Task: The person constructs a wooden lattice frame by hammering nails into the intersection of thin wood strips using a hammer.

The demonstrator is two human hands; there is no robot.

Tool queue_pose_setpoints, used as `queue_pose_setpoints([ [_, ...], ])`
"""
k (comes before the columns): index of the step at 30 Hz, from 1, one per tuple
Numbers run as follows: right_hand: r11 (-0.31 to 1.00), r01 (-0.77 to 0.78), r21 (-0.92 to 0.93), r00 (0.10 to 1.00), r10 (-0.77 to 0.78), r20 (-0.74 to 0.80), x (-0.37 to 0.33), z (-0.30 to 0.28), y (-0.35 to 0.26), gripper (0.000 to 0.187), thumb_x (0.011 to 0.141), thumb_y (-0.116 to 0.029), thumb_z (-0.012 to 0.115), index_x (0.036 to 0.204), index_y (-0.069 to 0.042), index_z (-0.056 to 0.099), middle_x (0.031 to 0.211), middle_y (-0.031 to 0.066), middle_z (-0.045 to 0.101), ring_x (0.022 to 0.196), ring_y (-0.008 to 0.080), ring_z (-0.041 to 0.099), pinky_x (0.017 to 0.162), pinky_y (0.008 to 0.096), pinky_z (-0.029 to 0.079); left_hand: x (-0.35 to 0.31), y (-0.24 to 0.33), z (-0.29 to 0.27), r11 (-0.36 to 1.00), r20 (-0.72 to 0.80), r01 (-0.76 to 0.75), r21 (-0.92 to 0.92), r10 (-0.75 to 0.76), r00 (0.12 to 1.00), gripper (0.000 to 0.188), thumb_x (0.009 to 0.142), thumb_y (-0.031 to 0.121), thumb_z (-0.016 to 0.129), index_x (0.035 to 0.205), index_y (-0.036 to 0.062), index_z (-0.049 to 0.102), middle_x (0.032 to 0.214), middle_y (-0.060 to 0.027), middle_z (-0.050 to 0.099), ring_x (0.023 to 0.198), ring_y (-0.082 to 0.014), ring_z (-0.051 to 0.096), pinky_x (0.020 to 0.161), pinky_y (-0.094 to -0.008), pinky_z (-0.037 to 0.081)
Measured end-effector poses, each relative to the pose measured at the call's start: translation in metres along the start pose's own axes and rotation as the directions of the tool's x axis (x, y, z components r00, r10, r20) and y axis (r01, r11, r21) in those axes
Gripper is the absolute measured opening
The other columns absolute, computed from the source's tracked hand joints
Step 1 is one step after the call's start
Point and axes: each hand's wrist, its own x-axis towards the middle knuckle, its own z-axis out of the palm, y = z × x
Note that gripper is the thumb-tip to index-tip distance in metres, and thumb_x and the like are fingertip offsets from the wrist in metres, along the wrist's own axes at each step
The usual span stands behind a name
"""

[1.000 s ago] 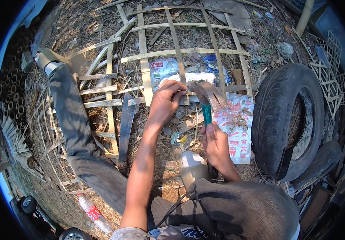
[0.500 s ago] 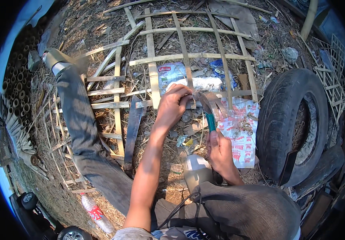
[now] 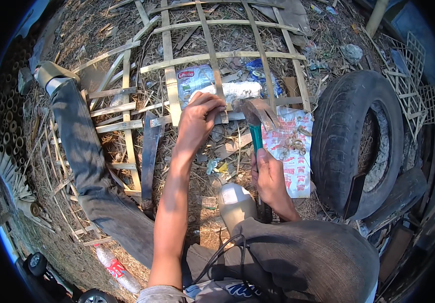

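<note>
My right hand [image 3: 272, 179] grips a claw hammer by its green handle [image 3: 256, 140]. The hammer's worn metal head [image 3: 252, 111] sits just right of my left fingertips, beside an upright bamboo strip. My left hand [image 3: 198, 115] is closed in a pinch at the lower end of that strip, where it meets a cross strip; anything small between the fingertips is hidden. Both belong to a lattice of split bamboo [image 3: 171, 81] lying on the ground in front of me. Under the lattice are a white lumpy block [image 3: 240, 91] and a blue plastic packet [image 3: 192, 81].
A red-and-white printed sheet [image 3: 298, 177] carries small scraps, with a tyre [image 3: 336, 136] to its right. A long dark blade [image 3: 150, 156] lies left of my forearm. My outstretched left leg [image 3: 84, 141] crosses more bamboo slats. A plastic bottle [image 3: 117, 267] lies near left; bamboo poles [image 3: 5, 116] are stacked far left.
The whole view has shifted, so the lattice, tyre and sheet appear further left and slightly higher. The hammer stands a little more upright. My left hand stays pinched at the same strip.
</note>
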Motion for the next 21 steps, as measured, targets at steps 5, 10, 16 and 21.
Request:
queue_pose_setpoints([
  [5, 0.999, 0.031, -0.021, 0.999, -0.032, -0.014, 0.005, 0.003, 0.012, 0.043, 0.114, -0.042, 0.039, 0.095, -0.006, 0.051, 0.063, -0.0047, 0.039, 0.053, 0.0048, 0.038, 0.047, 0.0231, 0.031, 0.002, 0.000, -0.001, 0.998, 0.007, 0.065, 0.023, -0.065, 0.998, 0.012, 0.086, 0.001, 0.072, 0.098, 0.0010, 0.078, 0.097, -0.0088, 0.074, 0.096, -0.0278, 0.065, 0.086, -0.0374, 0.053],
  [10, 1.000, -0.011, 0.021, 1.000, 0.011, -0.027, 0.008, 0.001, 0.009, 0.043, 0.115, -0.042, 0.038, 0.095, -0.006, 0.051, 0.063, -0.0049, 0.039, 0.052, 0.0049, 0.037, 0.046, 0.0233, 0.031, 0.003, -0.001, 0.001, 0.997, 0.002, 0.051, 0.057, -0.052, 0.999, 0.010, 0.089, 0.003, 0.071, 0.097, 0.0014, 0.078, 0.095, -0.0087, 0.074, 0.093, -0.0274, 0.065, 0.084, -0.0370, 0.052],
  [16, 0.998, -0.036, 0.059, 0.998, 0.039, -0.042, 0.010, -0.002, 0.006, 0.043, 0.115, -0.042, 0.036, 0.095, -0.006, 0.051, 0.062, -0.0058, 0.037, 0.051, 0.0045, 0.035, 0.046, 0.0231, 0.030, 0.003, 0.004, 0.002, 0.996, -0.033, 0.087, 0.012, -0.087, 0.996, 0.009, 0.089, 0.003, 0.072, 0.096, 0.0022, 0.078, 0.096, -0.0084, 0.074, 0.092, -0.0264, 0.065, 0.084, -0.0370, 0.052],
  [21, 0.998, -0.054, 0.028, 0.996, 0.056, -0.070, 0.009, -0.001, -0.004, 0.045, 0.115, -0.033, 0.039, 0.088, -0.001, 0.054, 0.060, -0.0008, 0.047, 0.055, 0.0081, 0.042, 0.051, 0.0304, 0.036, 0.002, 0.007, 0.001, 0.993, -0.014, 0.120, 0.015, -0.120, 0.993, 0.011, 0.088, 0.001, 0.072, 0.098, -0.0016, 0.077, 0.098, -0.0114, 0.073, 0.096, -0.0275, 0.066, 0.088, -0.0379, 0.051],
])
